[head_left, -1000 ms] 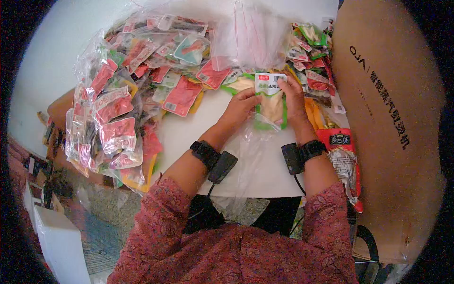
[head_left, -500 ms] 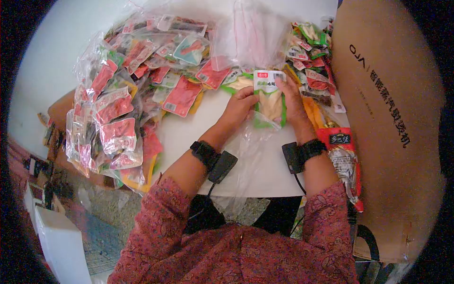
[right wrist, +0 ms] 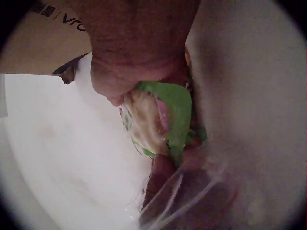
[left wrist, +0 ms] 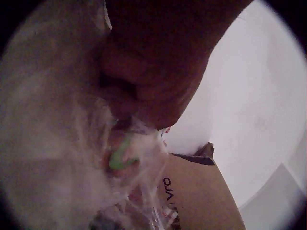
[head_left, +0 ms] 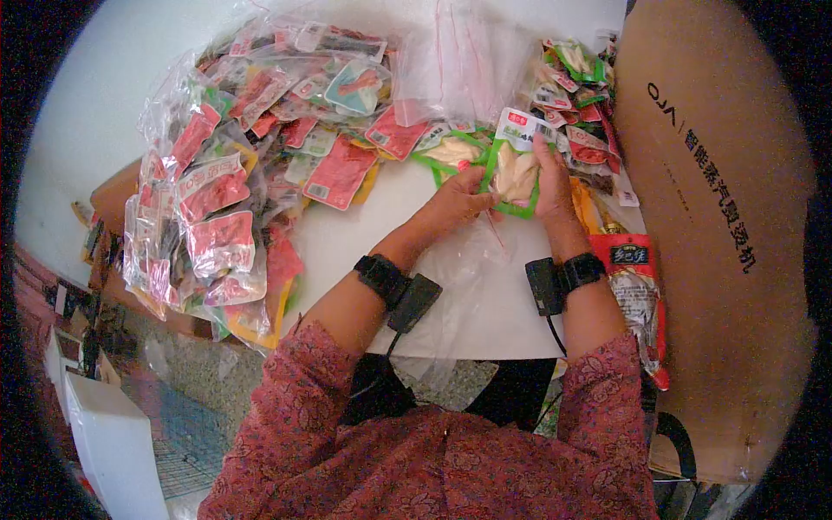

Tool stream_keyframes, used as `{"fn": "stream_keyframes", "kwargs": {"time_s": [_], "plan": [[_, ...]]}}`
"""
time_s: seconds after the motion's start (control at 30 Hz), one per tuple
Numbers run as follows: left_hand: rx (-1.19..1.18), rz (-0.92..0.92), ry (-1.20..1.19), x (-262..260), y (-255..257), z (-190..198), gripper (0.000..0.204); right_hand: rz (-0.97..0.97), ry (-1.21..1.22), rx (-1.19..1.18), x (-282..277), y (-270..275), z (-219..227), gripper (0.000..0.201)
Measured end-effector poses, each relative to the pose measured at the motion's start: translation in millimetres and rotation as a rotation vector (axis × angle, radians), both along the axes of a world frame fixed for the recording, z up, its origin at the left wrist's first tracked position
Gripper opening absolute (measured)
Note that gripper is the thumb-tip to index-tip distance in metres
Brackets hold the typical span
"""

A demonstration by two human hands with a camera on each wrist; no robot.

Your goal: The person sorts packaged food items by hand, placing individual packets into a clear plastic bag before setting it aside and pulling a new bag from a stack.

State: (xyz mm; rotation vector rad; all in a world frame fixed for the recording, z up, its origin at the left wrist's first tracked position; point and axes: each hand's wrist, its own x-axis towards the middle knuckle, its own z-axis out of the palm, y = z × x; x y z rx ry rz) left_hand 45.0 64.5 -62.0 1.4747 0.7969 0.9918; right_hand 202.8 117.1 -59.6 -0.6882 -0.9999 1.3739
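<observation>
A green-edged packet (head_left: 516, 173) with pale food inside and a white, red-labelled top is upright between the two hands in the head view. The right hand (head_left: 555, 178) grips its right side, thumb over the front. At its lower left, the left hand (head_left: 455, 204) pinches a clear plastic bag (head_left: 464, 260) that hangs down over the table. The right wrist view shows the packet (right wrist: 178, 112) under the right hand (right wrist: 139, 57), with the left fingers in the clear film below. In the left wrist view, the bag (left wrist: 62, 134) covers much around the left hand (left wrist: 153, 72).
Red and clear packets (head_left: 217, 247) are heaped on the left and back of the white table (head_left: 347, 251). Clear bags (head_left: 459, 69) lie at the back. More packets (head_left: 589, 143), a red and silver pouch (head_left: 637, 286) and a large cardboard box (head_left: 711, 260) stand at the right.
The packet has moved slightly right and up and is tilted more. The left hand has shifted right with it, and the clear film no longer covers the packet's lower end.
</observation>
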Motion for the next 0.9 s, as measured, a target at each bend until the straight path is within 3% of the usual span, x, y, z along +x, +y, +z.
{"fn": "stream_keyframes", "kwargs": {"time_s": [0.9], "plan": [[0.037, 0.01, -0.01, 0, 5, -7, 0.035, -0.048, 0.092, -0.006, 4, 25, -22, 0.034]]}}
